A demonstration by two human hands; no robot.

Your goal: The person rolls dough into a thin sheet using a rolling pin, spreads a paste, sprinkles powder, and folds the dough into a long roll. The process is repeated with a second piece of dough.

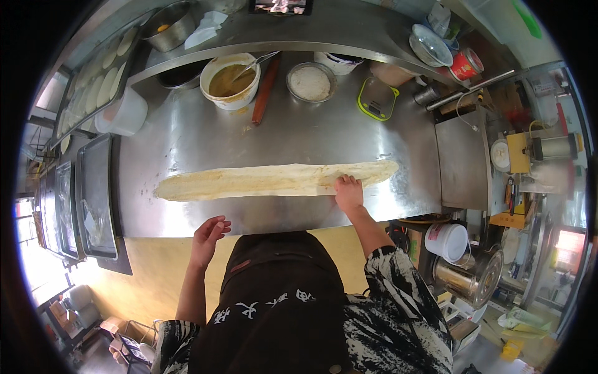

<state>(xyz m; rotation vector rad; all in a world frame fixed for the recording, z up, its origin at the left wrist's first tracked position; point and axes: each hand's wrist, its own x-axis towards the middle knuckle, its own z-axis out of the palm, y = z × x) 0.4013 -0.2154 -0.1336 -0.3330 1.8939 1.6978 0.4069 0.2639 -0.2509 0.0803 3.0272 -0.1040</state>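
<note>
A long, flattened strip of dough (261,181) lies from left to right across the steel worktable (280,140). A yellowish-brown paste is smeared over its upper face, thicker towards the two ends. My right hand (349,191) rests on the strip right of its middle, at the near edge. Its fingers are curled down against the dough, and their tips are hidden, so any grip on it cannot be seen. Over the table's front edge hovers my left hand (211,236), loosely bent and holding nothing, apart from the dough.
Along the back stand a tub of brown paste (230,89) with a whisk, a wooden rolling pin (266,91), a bowl of flour (311,82) and a green-rimmed kitchen scale (377,99). A shelf (327,35) overhangs them. Baking trays (96,196) sit left; a lidded bucket (446,241) stands lower right.
</note>
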